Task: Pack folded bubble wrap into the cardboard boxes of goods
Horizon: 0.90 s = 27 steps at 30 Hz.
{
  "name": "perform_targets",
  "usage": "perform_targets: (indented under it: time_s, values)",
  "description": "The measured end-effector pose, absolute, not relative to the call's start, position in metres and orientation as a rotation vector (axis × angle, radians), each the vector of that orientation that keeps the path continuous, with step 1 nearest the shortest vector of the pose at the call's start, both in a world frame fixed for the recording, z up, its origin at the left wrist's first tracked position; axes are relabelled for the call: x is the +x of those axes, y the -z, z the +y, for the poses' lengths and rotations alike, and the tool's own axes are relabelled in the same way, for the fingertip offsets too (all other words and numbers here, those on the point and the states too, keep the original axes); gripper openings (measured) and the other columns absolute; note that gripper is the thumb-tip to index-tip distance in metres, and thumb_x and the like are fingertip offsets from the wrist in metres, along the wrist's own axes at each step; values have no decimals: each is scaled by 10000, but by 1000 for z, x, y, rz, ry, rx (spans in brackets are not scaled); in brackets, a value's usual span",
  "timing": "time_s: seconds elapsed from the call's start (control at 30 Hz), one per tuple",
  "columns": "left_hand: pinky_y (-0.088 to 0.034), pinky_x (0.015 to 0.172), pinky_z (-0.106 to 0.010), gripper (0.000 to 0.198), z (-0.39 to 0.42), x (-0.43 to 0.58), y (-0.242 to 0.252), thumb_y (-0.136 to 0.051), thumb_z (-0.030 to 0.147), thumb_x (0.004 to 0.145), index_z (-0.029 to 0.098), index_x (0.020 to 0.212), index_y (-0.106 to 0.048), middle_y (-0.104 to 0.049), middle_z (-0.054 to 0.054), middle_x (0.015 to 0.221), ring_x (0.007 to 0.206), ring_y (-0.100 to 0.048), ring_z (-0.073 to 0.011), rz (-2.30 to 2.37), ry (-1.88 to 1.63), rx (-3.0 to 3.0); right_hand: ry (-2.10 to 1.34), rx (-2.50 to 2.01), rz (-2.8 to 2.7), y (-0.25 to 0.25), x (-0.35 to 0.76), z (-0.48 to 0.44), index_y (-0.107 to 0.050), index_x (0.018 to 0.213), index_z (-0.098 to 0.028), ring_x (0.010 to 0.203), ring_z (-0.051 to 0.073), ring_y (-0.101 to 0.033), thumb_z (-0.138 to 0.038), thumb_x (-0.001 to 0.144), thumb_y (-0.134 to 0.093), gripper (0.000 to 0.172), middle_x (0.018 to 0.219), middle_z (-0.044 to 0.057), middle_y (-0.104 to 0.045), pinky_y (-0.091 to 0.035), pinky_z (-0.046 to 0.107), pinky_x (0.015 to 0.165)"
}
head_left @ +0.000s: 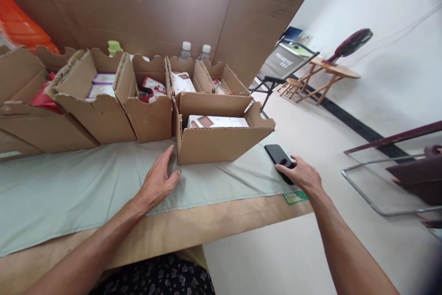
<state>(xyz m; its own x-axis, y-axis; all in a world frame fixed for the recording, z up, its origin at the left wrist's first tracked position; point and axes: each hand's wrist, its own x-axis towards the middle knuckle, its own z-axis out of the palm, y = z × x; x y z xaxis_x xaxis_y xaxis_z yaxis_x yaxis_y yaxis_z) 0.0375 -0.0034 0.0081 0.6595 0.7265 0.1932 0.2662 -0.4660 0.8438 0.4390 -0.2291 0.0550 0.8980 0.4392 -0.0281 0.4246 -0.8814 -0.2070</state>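
My left hand lies flat and open on the pale green cloth, its fingertips just short of the front left corner of a low cardboard box. That box holds a white packet with a brown square. My right hand rests on a black phone lying at the table's right edge; its fingers are bent over the phone's near end.
A row of open cardboard boxes with packets stands behind, and two water bottles stand at the back. Tall cardboard sheets wall the rear. To the right are bare floor, a folding chair, a small wooden table and a metal frame.
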Motion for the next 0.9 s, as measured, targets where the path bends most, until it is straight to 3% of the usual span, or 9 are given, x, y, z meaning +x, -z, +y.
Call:
perform_targets:
  time_s: [0.07,0.17,0.33,0.43,0.53,0.6,0.77,0.9]
  values:
    - [-622,862,-460,747,-17,28,-25,-603,331,925,258,1614,-325,-467,-172,1607,1392,-547,-394,882,-720,1946,-157,-2806,-634,-60,427,-240,-655,1334,-99,1172,449,-686,-535,708,-701,764,1210,244,-745,-522,552,973]
    - [-611,930,-496,687,-52,14,-44,-625,400,949,295,1585,-387,-495,-138,1600,1444,-501,-392,833,-648,1753,-287,-2646,-669,-66,391,-262,-680,1288,-156,1067,355,-745,-612,722,-682,727,1135,178,-783,-596,449,894]
    - [-335,1243,-601,780,-124,33,-46,-690,574,920,243,1579,-435,-472,-175,1621,1495,-454,-370,446,-252,1066,-422,-2159,-860,-67,284,-268,-680,1274,-212,1054,333,-749,-613,715,-773,694,1151,149,-778,-633,458,862]
    - [-248,1290,-560,741,-143,56,-44,-538,682,971,218,1547,-492,-488,-150,1616,1543,-384,-347,346,-362,594,-237,-2044,-1126,-58,216,-243,-636,1340,-224,1107,334,-719,-522,806,-757,624,1251,147,-736,-608,520,937]
    - [-282,1289,-488,633,-133,60,-42,-429,653,1024,213,1441,-613,-617,-99,1506,1515,-434,-311,395,-516,314,20,-1968,-1343,-48,171,-218,-568,1429,-217,1210,377,-653,-459,864,-739,638,1334,175,-683,-546,613,1019]
    - [-337,1261,-484,612,-117,50,-39,-396,636,1039,191,1352,-677,-689,-102,1409,1461,-505,-313,463,-541,234,17,-1896,-1392,-45,157,-210,-529,1472,-231,1206,368,-653,-449,903,-716,638,1346,169,-675,-551,602,1013]
    - [-407,1204,-514,666,-91,23,-31,-352,681,1030,171,1202,-745,-766,-109,1250,1371,-592,-329,492,-511,176,-190,-1861,-1307,-52,154,-206,-601,1408,-283,953,254,-707,-398,972,-646,453,1182,91,-728,-614,454,885]
    - [-413,1200,-503,699,-87,19,-33,-286,670,1046,169,1145,-764,-789,-99,1181,1336,-624,-313,493,-515,132,-247,-1892,-1344,-54,150,-202,-608,1432,-266,883,241,-705,-463,977,-630,496,1084,79,-758,-620,414,822]
